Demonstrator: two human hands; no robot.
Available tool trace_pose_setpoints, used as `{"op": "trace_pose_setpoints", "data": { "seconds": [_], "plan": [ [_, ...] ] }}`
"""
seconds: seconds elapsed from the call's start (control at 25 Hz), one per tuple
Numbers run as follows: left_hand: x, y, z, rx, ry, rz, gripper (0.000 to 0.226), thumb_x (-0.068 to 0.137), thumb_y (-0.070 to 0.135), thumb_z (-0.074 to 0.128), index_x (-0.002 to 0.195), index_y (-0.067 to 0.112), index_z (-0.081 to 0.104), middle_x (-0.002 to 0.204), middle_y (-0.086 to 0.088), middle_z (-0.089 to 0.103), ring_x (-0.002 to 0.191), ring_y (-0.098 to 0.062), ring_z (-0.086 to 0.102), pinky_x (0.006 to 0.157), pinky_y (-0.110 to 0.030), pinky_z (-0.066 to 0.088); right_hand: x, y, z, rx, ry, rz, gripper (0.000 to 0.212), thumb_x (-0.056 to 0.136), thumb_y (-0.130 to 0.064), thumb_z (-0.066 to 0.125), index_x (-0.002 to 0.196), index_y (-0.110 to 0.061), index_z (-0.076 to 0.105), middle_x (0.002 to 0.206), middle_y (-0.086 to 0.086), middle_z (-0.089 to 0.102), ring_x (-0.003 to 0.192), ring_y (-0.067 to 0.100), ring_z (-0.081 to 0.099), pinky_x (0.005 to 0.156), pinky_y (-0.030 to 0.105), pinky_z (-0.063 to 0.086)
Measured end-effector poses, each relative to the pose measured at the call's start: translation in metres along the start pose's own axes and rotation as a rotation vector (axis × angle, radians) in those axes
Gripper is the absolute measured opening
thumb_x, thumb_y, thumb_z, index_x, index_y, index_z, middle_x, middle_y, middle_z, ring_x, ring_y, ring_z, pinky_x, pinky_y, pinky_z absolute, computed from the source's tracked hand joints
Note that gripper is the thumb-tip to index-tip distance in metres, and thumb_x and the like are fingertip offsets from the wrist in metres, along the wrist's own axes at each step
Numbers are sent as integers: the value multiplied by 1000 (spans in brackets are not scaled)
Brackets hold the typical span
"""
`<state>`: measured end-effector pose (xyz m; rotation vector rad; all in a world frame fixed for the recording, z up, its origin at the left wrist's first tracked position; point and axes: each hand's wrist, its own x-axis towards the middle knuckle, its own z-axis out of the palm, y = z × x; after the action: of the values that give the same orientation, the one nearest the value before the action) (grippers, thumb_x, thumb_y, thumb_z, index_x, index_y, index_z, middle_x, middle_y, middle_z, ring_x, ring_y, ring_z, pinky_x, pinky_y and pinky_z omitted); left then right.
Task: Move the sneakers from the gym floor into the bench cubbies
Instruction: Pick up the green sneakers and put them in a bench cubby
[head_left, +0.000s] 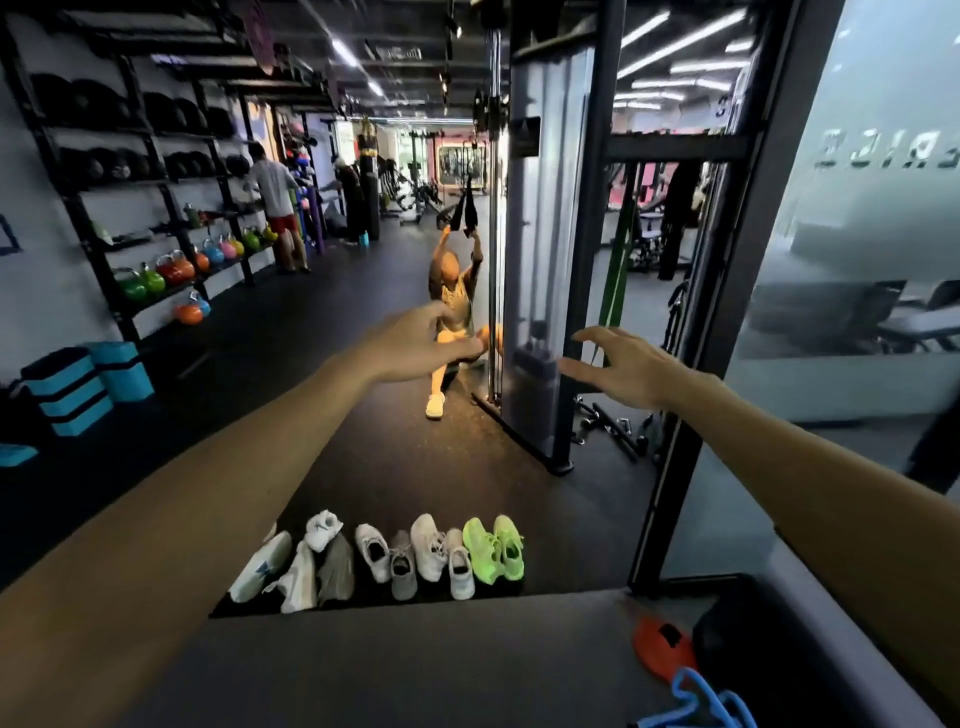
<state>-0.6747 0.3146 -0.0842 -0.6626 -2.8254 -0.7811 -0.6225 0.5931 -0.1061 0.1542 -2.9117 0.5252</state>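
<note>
Gym floor (395, 467), dark rubber, runs away from the near bench (415, 660), whose grey top fills the lower part of the head view.

Sneakers: one row on the floor, just beyond the far edge of the bench. From the left end: several white and grey shoes (296, 569) lying tipped against each other; white and grey shoes (415, 553) upright at mid-row; a neon green pair (493, 548) at the right end, side by side and touching.

Cubbies: not in view; presumably under the bench top.

Left hand (415, 343): raised well above the row, fingers loosely curled, holding nothing.
Right hand (623, 369): raised likewise, fingers spread wide, holding nothing.

Step in hand: reach down for a first pair. Advice: take the green pair, which sits square and clear of the tangle; pinch both heels together in one hand so that the pair travels as one. The tipped shoes at the left end will likely need sorting into pairs before lifting.

Other: orange item (662, 649) and blue item (696, 701) at the bench's right corner.
</note>
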Motion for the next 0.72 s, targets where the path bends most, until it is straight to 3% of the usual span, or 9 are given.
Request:
{"op": "trace_pose_setpoints", "data": {
  "seconds": [0.12, 0.4, 0.6, 0.72],
  "plan": [
    [63, -30, 28, 8, -48, -26, 74, 67, 81, 53, 127, 39, 48, 140, 0, 47, 123, -19, 46, 82, -34, 40, 66, 32, 23, -22, -37, 16, 75, 83, -74, 39, 142, -28, 33, 143, 8, 41, 127, 30, 43, 104, 48, 37],
    [207, -80, 82, 6, -61, -94, 65, 77, 70, 56, 130, 33, 47, 138, -2, 49, 121, -20, 47, 89, -37, 42, 217, 115, 66, 21, -81, -10, 104, 62, -92, 26, 142, -27, 33, 148, 7, 35, 129, 30, 42, 102, 49, 37],
    [288, -112, 137, 20, -91, -176, 66, 79, 68, 55, 133, 31, 47, 138, -2, 48, 123, -22, 46, 96, -41, 43, 314, 173, 107, 10, -151, -22, 95, 64, -92, 26, 136, -31, 39, 140, 5, 44, 120, 29, 49, 96, 49, 42],
    [329, -146, 177, 11, -170, -235, 64, 80, 68, 54, 133, 33, 45, 141, -1, 46, 126, -23, 44, 100, -49, 40, 365, 202, 149, -5, -208, -3, 83, 74, -84, 34, 138, -31, 38, 143, 4, 42, 124, 29, 47, 98, 47, 42]
  ]
}}
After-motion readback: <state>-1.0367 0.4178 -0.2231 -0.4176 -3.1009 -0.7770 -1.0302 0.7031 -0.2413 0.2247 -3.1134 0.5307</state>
